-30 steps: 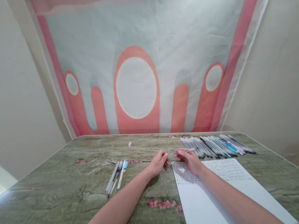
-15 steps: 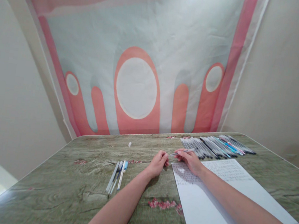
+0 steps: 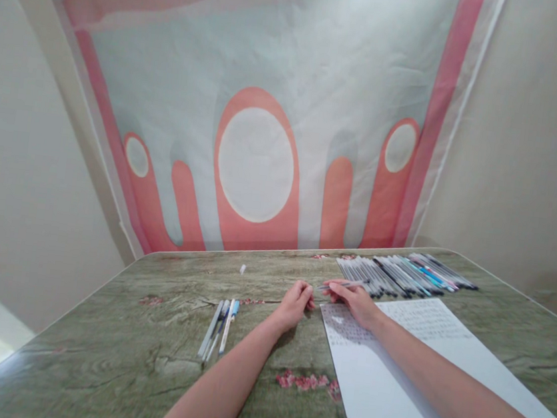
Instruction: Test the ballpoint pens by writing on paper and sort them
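Note:
My right hand (image 3: 355,305) is closed around a slim, clear-looking pen (image 3: 350,284) and rests at the top left corner of a white sheet of paper (image 3: 405,378). One end of the pen points left, towards my left hand (image 3: 296,304). That hand lies on the table just left of the paper, fingers curled in; whatever they may hold is hidden. Small handwriting covers the upper part of the sheet, while its lower part is blank. A long row of pens (image 3: 404,274) lies just beyond my right hand.
Several pens (image 3: 218,329) lie in a small group on the wood-patterned table (image 3: 107,337), left of my left forearm. Farther back is a small white piece (image 3: 242,269), perhaps an eraser. A patterned cloth (image 3: 272,40) hangs behind the table's far edge.
The pen in my right hand lies slightly flatter, and the fingers around it have shifted a little. My left hand stays where it was.

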`<action>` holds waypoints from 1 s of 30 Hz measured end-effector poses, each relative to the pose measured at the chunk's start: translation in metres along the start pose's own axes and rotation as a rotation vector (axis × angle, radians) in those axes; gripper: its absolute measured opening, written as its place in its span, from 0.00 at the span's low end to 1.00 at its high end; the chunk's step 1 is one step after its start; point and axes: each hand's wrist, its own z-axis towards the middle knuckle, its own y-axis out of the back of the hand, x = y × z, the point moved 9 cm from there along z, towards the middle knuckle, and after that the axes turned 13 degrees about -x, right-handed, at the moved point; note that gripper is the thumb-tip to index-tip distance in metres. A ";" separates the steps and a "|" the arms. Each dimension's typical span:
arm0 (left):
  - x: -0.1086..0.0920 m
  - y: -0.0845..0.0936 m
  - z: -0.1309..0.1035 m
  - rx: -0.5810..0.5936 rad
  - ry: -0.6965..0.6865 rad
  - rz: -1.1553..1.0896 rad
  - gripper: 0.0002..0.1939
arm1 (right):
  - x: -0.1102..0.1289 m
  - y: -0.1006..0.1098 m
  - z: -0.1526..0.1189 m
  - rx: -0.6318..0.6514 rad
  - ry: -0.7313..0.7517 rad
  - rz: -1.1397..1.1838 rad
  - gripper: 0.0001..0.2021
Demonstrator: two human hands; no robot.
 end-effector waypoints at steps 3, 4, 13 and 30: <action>0.000 0.001 0.000 -0.010 0.004 -0.014 0.15 | 0.000 0.000 -0.001 0.005 0.005 -0.023 0.17; 0.000 0.001 0.000 -0.013 0.003 -0.015 0.15 | 0.001 0.000 -0.001 0.004 0.008 -0.027 0.18; -0.001 0.000 -0.001 -0.026 0.001 -0.025 0.15 | 0.001 -0.001 -0.001 0.005 0.011 -0.027 0.17; -0.006 -0.002 -0.002 0.003 -0.032 0.039 0.13 | 0.001 0.000 -0.001 -0.004 -0.001 -0.032 0.17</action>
